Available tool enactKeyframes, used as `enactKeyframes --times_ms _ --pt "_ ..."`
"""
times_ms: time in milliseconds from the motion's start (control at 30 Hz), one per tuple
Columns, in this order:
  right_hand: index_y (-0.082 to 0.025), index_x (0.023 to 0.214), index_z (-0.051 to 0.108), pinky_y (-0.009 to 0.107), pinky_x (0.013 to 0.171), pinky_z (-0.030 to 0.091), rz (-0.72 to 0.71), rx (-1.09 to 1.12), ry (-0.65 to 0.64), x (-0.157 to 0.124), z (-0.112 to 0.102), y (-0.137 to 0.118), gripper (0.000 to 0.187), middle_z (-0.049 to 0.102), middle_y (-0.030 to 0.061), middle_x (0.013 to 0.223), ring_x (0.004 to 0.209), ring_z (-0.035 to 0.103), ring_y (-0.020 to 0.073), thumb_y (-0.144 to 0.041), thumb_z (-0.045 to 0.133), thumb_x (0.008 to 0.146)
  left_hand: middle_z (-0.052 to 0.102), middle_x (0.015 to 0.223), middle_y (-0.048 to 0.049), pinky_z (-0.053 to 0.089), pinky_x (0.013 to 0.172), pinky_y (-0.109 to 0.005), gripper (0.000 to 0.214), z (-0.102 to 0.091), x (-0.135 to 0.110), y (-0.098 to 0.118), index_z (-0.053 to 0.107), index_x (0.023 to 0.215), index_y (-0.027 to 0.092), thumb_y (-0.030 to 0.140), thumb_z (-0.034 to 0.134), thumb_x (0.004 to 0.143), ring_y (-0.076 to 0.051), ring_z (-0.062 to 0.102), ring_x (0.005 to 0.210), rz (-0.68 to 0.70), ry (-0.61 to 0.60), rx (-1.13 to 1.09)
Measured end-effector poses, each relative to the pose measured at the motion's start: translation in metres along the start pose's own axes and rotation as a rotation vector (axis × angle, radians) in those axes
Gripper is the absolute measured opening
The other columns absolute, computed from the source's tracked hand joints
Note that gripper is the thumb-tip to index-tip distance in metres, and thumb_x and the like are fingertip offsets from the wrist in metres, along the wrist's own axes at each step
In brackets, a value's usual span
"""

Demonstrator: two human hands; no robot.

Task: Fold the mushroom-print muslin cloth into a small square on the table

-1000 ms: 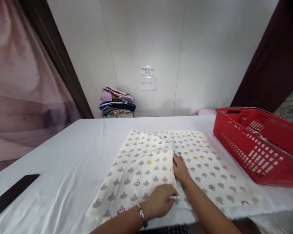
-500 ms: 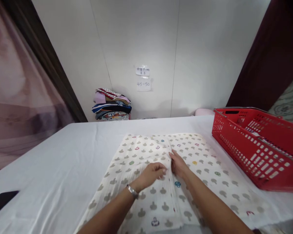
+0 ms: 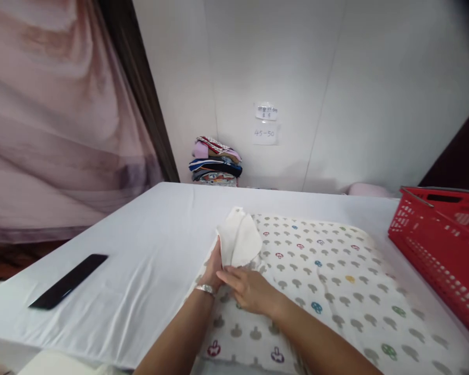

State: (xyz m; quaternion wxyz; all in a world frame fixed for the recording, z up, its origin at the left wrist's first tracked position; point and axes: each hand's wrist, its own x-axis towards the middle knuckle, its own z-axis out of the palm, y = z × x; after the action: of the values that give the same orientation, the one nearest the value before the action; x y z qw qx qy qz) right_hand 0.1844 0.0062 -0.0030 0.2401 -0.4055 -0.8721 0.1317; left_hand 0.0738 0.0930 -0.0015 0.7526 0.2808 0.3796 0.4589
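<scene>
A white cloth (image 3: 336, 271) printed with grey mushrooms and a few coloured ones lies spread on the table. Its left edge is raised, and a folded-up flap (image 3: 242, 239) shows a plain white underside. My left hand (image 3: 213, 266), with a silver bracelet at the wrist, is closed on this raised edge. Just right of it, my right hand (image 3: 252, 289) has its fingers drawn together at the lower part of the flap, close against the left hand. Its fingertips are partly hidden.
A red plastic basket (image 3: 433, 250) stands at the right table edge. A black phone-like slab (image 3: 70, 281) lies on the white-covered table (image 3: 140, 234) at left. Folded clothes (image 3: 216, 161) are stacked by the wall. A pinkish curtain (image 3: 62, 130) hangs at left.
Both hands have gone from the crease in the middle of the cloth to its left edge, which is now lifted and turned up. The view has swung left, showing more of the black slab.
</scene>
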Motion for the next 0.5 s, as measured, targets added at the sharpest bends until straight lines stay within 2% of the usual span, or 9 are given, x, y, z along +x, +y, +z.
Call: enactKeyframes --times_ms 100,167,267,333,400,500 --pt "-0.026 0.137 0.031 0.034 0.093 0.043 0.021 0.114 0.004 -0.007 0.002 -0.002 0.058 0.046 0.0058 0.133 0.115 0.047 0.0196 -0.015 0.044 0.082 0.066 0.105 -0.0132 0.042 0.096 -0.045 0.065 -0.019 -0.002 -0.006 0.058 0.114 0.013 0.065 0.042 0.077 -0.029 0.055 0.110 -0.108 -0.071 -0.211" --pt "-0.027 0.129 0.043 0.031 0.088 0.046 0.123 0.244 0.094 -0.010 -0.003 0.004 0.046 0.054 0.0037 0.123 0.106 0.054 0.0176 -0.019 0.043 0.083 0.064 0.110 -0.0136 0.039 0.099 -0.046 0.065 -0.027 0.000 -0.008 0.054 0.120 0.014 0.062 0.045 0.078 -0.028 0.054 0.112 -0.077 -0.065 -0.308" --pt "-0.023 0.108 0.056 0.025 0.065 0.051 0.469 0.447 0.352 -0.009 -0.010 0.023 0.027 0.062 0.0037 0.099 0.081 0.060 0.0154 -0.029 0.044 0.084 0.063 0.113 -0.0126 0.039 0.101 -0.043 0.057 -0.033 0.006 -0.010 0.050 0.124 0.015 0.050 0.052 0.079 -0.026 0.054 0.113 -0.051 -0.008 -0.360" --pt "-0.021 0.104 0.054 0.024 0.050 0.049 0.744 0.598 0.511 -0.005 -0.013 0.039 0.028 0.061 0.0047 0.090 0.071 0.060 0.0158 -0.036 0.049 0.081 0.064 0.113 -0.0125 0.040 0.100 -0.041 0.055 -0.035 0.011 -0.011 0.050 0.124 0.014 0.042 0.056 0.078 -0.025 0.054 0.112 -0.057 0.073 -0.367" --pt "-0.019 0.108 0.050 0.023 0.042 0.047 0.951 0.760 0.576 0.002 -0.016 0.053 0.038 0.061 0.0047 0.085 0.065 0.061 0.0161 -0.041 0.054 0.077 0.063 0.114 -0.0125 0.042 0.099 -0.040 0.053 -0.036 0.015 -0.014 0.050 0.123 0.013 0.038 0.057 0.077 -0.025 0.055 0.112 -0.054 0.148 -0.369" --pt "-0.017 0.106 0.050 0.020 0.038 0.042 1.041 0.846 0.530 0.019 -0.017 0.066 0.040 0.061 0.0032 0.078 0.056 0.059 0.0130 -0.040 0.058 0.075 0.062 0.116 -0.0106 0.044 0.096 -0.038 0.045 -0.036 0.018 -0.017 0.051 0.121 0.016 0.036 0.054 0.080 -0.023 0.055 0.111 0.022 0.226 -0.359"
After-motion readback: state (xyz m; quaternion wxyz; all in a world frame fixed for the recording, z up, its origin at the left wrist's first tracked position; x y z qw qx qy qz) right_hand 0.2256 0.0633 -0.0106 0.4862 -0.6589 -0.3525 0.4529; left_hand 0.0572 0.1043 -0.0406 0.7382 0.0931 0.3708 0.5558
